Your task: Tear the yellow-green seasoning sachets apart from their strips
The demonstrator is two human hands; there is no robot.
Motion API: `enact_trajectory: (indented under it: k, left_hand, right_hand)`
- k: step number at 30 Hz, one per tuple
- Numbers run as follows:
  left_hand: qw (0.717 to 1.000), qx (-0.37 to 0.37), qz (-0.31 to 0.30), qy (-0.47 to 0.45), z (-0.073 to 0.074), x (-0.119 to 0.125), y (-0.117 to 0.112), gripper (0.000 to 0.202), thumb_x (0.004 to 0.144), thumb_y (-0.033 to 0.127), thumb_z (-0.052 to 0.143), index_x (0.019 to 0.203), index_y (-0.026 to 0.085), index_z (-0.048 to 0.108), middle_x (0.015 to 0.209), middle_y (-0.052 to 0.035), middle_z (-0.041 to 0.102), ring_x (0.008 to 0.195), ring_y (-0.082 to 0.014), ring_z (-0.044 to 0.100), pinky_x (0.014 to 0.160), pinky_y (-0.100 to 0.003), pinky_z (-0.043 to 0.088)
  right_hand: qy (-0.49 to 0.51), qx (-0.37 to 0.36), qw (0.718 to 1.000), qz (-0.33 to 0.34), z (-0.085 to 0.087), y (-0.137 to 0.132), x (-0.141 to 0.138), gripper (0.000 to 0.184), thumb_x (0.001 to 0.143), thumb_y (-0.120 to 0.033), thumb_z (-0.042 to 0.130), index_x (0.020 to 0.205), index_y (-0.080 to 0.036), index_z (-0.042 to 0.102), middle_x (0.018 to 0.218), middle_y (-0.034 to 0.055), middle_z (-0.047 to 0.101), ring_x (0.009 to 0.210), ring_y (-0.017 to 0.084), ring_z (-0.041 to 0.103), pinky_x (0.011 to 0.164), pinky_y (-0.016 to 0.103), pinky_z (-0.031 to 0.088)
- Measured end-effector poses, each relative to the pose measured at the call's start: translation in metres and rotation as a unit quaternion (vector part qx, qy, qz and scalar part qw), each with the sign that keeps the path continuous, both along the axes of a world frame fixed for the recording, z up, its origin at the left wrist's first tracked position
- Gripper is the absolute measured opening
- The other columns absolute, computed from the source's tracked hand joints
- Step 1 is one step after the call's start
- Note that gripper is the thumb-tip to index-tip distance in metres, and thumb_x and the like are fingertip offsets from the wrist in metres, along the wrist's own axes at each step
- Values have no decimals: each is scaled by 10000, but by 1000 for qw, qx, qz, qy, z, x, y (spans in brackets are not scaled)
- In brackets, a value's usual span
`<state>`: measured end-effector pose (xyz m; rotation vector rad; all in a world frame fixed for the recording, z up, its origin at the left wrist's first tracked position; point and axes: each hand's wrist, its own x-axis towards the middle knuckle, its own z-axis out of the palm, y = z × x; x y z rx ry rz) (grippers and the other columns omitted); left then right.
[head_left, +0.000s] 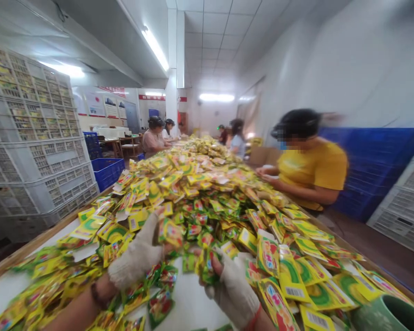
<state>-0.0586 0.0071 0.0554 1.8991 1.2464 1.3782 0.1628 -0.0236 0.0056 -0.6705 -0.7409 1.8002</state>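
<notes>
A long table (189,303) is heaped with several small yellow and green packets (207,193). My left hand (138,255), in a white knit glove, is closed on one yellow packet (170,232) held above the pile. My right hand (232,287), also gloved, grips a small bunch of packets (207,266) between thumb and fingers, close to the left hand. Loose packets lie on the white tabletop under both hands.
A person in a yellow shirt (313,172) works at the table's right side; other people (153,135) work further along. Stacked grey crates (34,138) and a blue crate (106,170) stand left. Blue and grey crates (396,184) line the right wall. A green cup (386,315) sits bottom right.
</notes>
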Motion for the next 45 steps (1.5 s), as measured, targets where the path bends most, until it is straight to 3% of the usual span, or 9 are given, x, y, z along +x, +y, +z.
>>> enact_trajectory:
  k: [3, 9, 14, 17, 19, 25, 29, 37, 45]
  left_hand:
    - [970, -144, -151, -129, -1, 34, -26, 762, 638, 320, 775, 1296, 214, 405, 1127, -82, 630, 932, -231, 627, 809, -328, 521]
    - [945, -187, -147, -223, -17, 39, -33, 726, 582, 387, 799, 1206, 232, 461, 1131, -76, 623, 959, -255, 616, 772, -309, 514]
    - [994, -17, -42, 96, -30, 25, -35, 734, 668, 364, 686, 1336, 227, 415, 1295, -134, 553, 1125, -337, 551, 981, -496, 415]
    - [927, 154, 58, 336, -33, 30, -39, 838, 596, 293, 707, 1377, 234, 409, 1430, -129, 448, 1335, -418, 329, 1110, -645, 101]
    - [891, 175, 62, 413, -37, 37, -41, 727, 603, 246, 680, 1303, 220, 485, 1307, -120, 566, 1281, -396, 413, 1104, -664, 88]
    - [911, 90, 102, 389, -55, 48, -42, 408, 665, 299, 659, 1040, 166, 569, 997, -109, 656, 928, -267, 622, 834, -398, 519]
    - [911, 86, 115, 386, -54, 50, -43, 454, 692, 419, 660, 1040, 152, 540, 992, -124, 640, 933, -285, 612, 827, -408, 517]
    - [882, 58, 42, 466, -39, 48, -43, 455, 658, 297, 673, 1068, 153, 541, 995, -113, 625, 932, -295, 592, 820, -434, 500]
    - [890, 77, -19, 448, -45, 51, -46, 487, 661, 282, 663, 1112, 165, 524, 1053, -105, 623, 962, -285, 582, 824, -417, 486]
  right_hand:
    - [21, -46, 999, 13, -2, 2, 6, 517, 597, -462, 842, 908, -189, 533, 610, -51, 604, 469, 87, 591, 367, 142, 394]
    - [-12, -55, 998, -34, -11, 10, 11, 473, 590, -438, 846, 861, -193, 546, 583, -77, 566, 427, 63, 537, 326, 129, 357]
    - [-145, 3, 987, -75, -7, 9, 8, 561, 516, -555, 828, 821, -162, 570, 501, -75, 531, 346, 69, 466, 262, 161, 348]
    - [-221, 50, 971, -78, -3, 7, 5, 560, 533, -578, 802, 809, -145, 579, 480, -63, 539, 330, 64, 449, 280, 171, 379]
    - [-238, 66, 967, -58, 0, 5, 4, 543, 554, -583, 781, 806, -148, 575, 480, -62, 533, 330, 64, 443, 294, 179, 391]
    - [-295, 118, 935, -156, 12, -7, 6, 416, 716, -540, 657, 877, -168, 563, 529, -66, 521, 396, 71, 456, 365, 179, 379]
    - [-368, 167, 899, -166, 15, -10, 11, 311, 766, -453, 620, 892, -170, 583, 524, -61, 512, 437, 87, 446, 413, 195, 373]
    - [-451, 284, 843, -67, 15, -4, 26, 158, 764, -288, 608, 663, -171, 642, 589, -19, 537, 573, 115, 469, 507, 217, 369]
    - [-449, 273, 851, -14, 8, -4, 25, 143, 781, -265, 569, 763, -182, 683, 637, -10, 586, 607, 133, 517, 543, 237, 405]
